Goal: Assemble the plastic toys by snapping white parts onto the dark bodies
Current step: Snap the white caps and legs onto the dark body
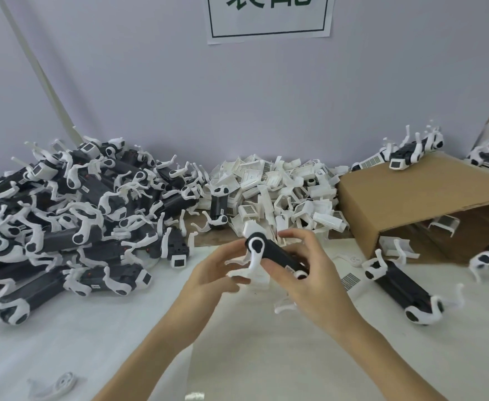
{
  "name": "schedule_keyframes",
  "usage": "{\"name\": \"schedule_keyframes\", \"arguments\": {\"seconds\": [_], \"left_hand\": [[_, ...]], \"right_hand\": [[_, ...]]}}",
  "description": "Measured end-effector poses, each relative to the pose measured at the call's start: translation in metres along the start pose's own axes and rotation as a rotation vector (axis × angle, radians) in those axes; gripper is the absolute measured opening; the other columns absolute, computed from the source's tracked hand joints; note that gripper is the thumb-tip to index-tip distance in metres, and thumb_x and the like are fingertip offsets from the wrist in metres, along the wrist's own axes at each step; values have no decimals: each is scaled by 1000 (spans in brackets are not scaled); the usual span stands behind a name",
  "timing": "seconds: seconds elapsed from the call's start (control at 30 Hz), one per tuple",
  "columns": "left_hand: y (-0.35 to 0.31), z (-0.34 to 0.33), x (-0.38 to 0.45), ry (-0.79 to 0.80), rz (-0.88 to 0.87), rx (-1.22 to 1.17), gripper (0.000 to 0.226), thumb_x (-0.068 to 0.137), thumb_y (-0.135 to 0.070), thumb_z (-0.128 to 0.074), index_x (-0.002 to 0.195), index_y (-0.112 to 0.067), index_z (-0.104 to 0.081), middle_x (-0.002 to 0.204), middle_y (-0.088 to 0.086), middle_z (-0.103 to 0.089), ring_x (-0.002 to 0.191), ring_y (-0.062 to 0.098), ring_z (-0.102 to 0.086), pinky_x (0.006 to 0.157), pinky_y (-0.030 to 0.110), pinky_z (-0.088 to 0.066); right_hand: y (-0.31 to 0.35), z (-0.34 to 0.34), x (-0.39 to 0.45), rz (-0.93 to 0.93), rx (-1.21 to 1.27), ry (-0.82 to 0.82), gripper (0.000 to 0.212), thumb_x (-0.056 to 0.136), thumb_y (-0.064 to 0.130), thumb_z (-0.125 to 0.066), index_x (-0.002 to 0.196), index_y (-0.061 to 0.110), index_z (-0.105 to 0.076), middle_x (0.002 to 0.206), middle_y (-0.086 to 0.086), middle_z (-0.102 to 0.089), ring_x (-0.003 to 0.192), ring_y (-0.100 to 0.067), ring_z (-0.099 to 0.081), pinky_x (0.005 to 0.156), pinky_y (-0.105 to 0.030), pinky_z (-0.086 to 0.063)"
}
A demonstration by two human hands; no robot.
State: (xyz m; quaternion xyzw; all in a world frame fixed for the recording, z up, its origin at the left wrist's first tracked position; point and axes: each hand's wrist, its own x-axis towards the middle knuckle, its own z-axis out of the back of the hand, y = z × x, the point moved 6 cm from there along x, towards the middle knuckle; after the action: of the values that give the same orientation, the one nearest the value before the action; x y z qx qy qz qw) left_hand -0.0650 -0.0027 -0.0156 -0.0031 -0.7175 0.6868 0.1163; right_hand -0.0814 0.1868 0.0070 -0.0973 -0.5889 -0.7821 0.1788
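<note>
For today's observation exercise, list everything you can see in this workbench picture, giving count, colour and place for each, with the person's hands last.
Held toy body: one, dark with white legs, centre, in both hands.
Toy pile: too many to count, dark and white, left on the table.
Loose white parts heap: too many to count, white, centre back.
Cardboard box: one, brown, right, on its side.
Toys on the box: a few, dark and white, on top.
Toy beside the box: one, dark and white, right on the table.
Loose white leg: one, bottom left.
Paper sign: one, white, green print, on the wall.
Left hand: holds a white leg.
Right hand: grips the body.
</note>
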Motion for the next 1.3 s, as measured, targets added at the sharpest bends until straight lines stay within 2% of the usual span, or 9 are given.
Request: {"name": "schedule_keyframes", "arguments": {"seconds": [0.1, 0.2, 0.37, 0.57, 0.77, 0.9, 1.03, 1.17, 1.3], "left_hand": [[-7, -8, -6, 150, 4, 169, 73, 79, -31, -69, 151, -30, -54, 142, -3, -65, 131, 19, -59, 108, 32, -48], [-16, -10, -7, -10, -81, 407, 57, 86, -60, -71, 138, -39, -60, 130, -11, -70, 123, 13, -63, 108, 39, -49], [-18, 0, -8, -97, -72, 202, 48, 84, -56, -74, 123, -28, -69, 113, -5, -74, 106, 12, -67, 95, 36, -45], [-14, 10, -6, -61, -62, 85, 62, 89, -65, -71, 142, -36, -61, 136, -11, -66, 117, 6, -58, 109, 41, -35], [-20, 30, -6, 30, -159, 590, 77, 85, -29, -90, 149, -41, -51, 145, -14, -62, 138, 9, -53, 115, 34, -41], [-32, 23, -9, -98, -361, 882, 72, 69, -52, -95, 132, -43, -62, 138, -28, -63, 133, -4, -49, 116, 34, -29], [-36, 26, -11, -139, -370, 823, 72, 65, -66, -87, 129, -41, -66, 131, -28, -67, 127, -5, -51, 112, 28, -30], [-38, 20, -13, -316, -320, 528, 55, 71, -59, -84, 116, -31, -71, 108, -8, -73, 104, 17, -65, 93, 36, -52], [-44, -22, -21, -370, -411, 654, 59, 71, -70, -84, 113, -32, -66, 104, -12, -64, 96, 13, -63, 79, 14, -46]], "right_hand": [[0, -5, -2, 106, -238, 110, 50, 88, 39, -81, 128, 37, -53, 114, 20, -63, 110, 0, -60, 87, -12, -44], [7, -6, -5, 205, -336, 105, 53, 89, 43, -78, 135, 32, -54, 124, 16, -52, 121, 1, -51, 96, -10, -40], [7, -17, -10, 131, -159, 218, 65, 84, 40, -85, 138, 41, -48, 132, 22, -49, 127, -1, -53, 100, -14, -46], [1, -14, -3, -86, 204, 298, 50, 91, 33, -77, 137, 28, -57, 125, 10, -71, 116, -10, -68, 98, -25, -51], [1, 1, 0, 126, -342, 271, 70, 82, 38, -88, 138, 49, -48, 136, 29, -54, 128, 9, -50, 102, -9, -40], [-1, 1, -1, 244, -503, 254, 76, 86, 36, -84, 148, 45, -39, 143, 33, -43, 128, 16, -40, 101, -3, -31], [-2, 2, 1, 240, -463, 263, 76, 93, 44, -74, 155, 50, -29, 149, 49, -29, 133, 27, -29, 106, 1, -26], [0, -12, -3, 266, -336, 255, 66, 100, 34, -68, 158, 38, -37, 164, 28, -30, 150, 6, -30, 120, -22, -34], [-4, -25, -11, 224, -285, 193, 68, 94, 16, -74, 143, 52, -43, 142, 20, -56, 131, 1, -53, 110, -30, -46]]}}
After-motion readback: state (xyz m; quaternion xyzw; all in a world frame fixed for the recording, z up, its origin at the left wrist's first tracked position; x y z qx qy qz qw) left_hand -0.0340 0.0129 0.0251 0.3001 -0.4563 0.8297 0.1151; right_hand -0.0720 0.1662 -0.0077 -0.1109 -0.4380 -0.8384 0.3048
